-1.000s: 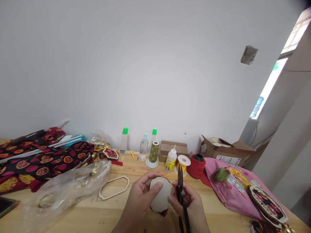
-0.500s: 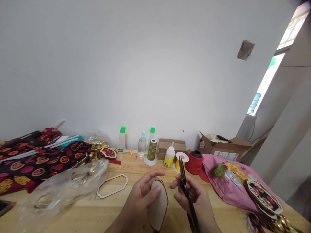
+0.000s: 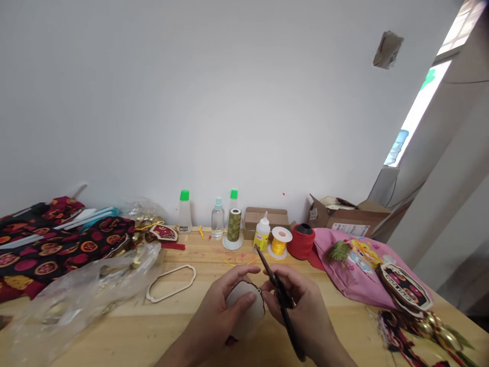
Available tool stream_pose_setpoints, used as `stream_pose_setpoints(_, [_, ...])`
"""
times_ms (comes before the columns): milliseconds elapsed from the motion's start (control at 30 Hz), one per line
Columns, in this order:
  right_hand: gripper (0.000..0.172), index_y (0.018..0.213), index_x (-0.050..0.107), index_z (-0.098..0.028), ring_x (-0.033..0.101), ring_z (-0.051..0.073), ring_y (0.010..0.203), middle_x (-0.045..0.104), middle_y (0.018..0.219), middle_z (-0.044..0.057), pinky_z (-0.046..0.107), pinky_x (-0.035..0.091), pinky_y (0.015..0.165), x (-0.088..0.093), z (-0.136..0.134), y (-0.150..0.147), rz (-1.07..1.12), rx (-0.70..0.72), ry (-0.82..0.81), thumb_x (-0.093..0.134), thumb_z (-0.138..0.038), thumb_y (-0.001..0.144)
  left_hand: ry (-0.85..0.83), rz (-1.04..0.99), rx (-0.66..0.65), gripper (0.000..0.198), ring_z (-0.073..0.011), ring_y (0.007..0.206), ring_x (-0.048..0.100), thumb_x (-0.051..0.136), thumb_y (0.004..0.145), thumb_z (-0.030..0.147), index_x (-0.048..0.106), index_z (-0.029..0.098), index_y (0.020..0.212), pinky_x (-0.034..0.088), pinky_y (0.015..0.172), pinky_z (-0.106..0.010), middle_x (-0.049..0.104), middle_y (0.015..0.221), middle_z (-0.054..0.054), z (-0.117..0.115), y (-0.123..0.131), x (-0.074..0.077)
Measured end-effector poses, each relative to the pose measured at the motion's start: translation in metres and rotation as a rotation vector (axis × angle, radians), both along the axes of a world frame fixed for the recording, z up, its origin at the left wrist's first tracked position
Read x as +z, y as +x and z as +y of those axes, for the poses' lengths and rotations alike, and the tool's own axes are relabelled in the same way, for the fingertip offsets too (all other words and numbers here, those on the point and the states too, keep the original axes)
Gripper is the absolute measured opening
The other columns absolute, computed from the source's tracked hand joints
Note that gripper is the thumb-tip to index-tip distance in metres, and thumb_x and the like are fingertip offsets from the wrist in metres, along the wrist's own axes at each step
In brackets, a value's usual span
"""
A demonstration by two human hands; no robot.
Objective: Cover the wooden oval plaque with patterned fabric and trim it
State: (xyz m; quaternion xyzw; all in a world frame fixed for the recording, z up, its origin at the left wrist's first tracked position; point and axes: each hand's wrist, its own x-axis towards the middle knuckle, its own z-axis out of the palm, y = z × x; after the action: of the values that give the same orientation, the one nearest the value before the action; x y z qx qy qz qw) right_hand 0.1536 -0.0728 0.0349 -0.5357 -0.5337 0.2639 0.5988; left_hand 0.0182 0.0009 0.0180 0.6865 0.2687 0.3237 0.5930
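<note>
Right hand (image 3: 305, 306): has drawn in toward the left hand (image 3: 219, 311) over the last half second, and the long, dark metal hand tool (image 3: 281, 298) it carries now leans further left.
Right grip: fingers wrapped around the tool — whether its two ends are parted cannot be told; the fingertips sit right by the piece's edge.
Left grip: clasped on a flat, rounded, grey-white piece with a dark rim (image 3: 246, 323), thumb across its face.
Piece: held between the two hands, over the near part of the pale wooden counter (image 3: 130, 339).
Left of the hands: a thin, pale, scalloped outline frame (image 3: 173, 293) lies flat, with a crumpled clear plastic bag (image 3: 95, 285) beside it.
Beyond the hands: a white squeeze bottle with a yellow label (image 3: 262, 237) stands upright — between an olive-green thread cone (image 3: 234, 227) and a white spool wound with yellow cord (image 3: 279, 247).
Right of the hands: a pink printed cloth (image 3: 353, 278) is spread near a red-wrapped cone (image 3: 301, 245).
</note>
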Motion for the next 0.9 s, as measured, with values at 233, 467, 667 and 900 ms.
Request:
stream_pose_setpoints(233, [0.028, 0.086, 0.053, -0.02, 0.04, 0.006, 0.042, 0.052, 0.058, -0.005, 0.016, 0.032, 0.037, -0.001, 0.005, 0.012, 0.358, -0.169, 0.168, 0.068, -0.027, 0.064, 0.024, -0.046, 0.02, 0.033, -0.0192, 0.094, 0.051, 0.056, 0.073, 0.031, 0.054, 0.027, 0.105, 0.038, 0.08, -0.027, 0.058, 0.1, -0.003, -0.001, -0.004, 0.002])
stream_pose_setpoints(467, [0.029, 0.089, 0.051, -0.02, 0.036, 0.003, 0.04, 0.054, 0.06, -0.006, 0.013, 0.027, 0.036, -0.005, 0.006, 0.007, 0.376, -0.004, 0.03, 0.067, -0.03, 0.068, -0.007, -0.047, 0.013, 0.038, -0.0181, 0.086, 0.055, 0.056, 0.073, 0.032, 0.05, 0.025, 0.11, 0.041, 0.072, -0.025, 0.059, 0.095, -0.003, -0.003, -0.004, 0.006])
stream_pose_setpoints(667, [0.039, 0.083, 0.056, -0.02, 0.05, 0.008, 0.054, 0.061, 0.066, -0.003, 0.017, 0.038, 0.049, -0.01, 0.005, 0.0, 0.332, 0.101, -0.017, 0.078, -0.018, 0.051, 0.14, 0.042, 0.074, 0.036, -0.0216, 0.095, 0.053, 0.058, 0.07, 0.031, 0.055, 0.027, 0.106, 0.037, 0.086, -0.031, 0.062, 0.094, -0.003, -0.002, -0.002, 0.003])
stream_pose_setpoints(900, [0.036, 0.081, 0.056, -0.019, 0.055, 0.012, 0.055, 0.062, 0.062, -0.001, 0.02, 0.042, 0.051, -0.008, 0.003, -0.002, 0.281, -0.089, 0.038, 0.077, -0.021, 0.052, 0.151, 0.009, 0.186, 0.041, -0.023, 0.092, 0.055, 0.06, 0.068, 0.029, 0.053, 0.028, 0.108, 0.041, 0.084, -0.034, 0.059, 0.096, -0.003, 0.0, 0.0, 0.004])
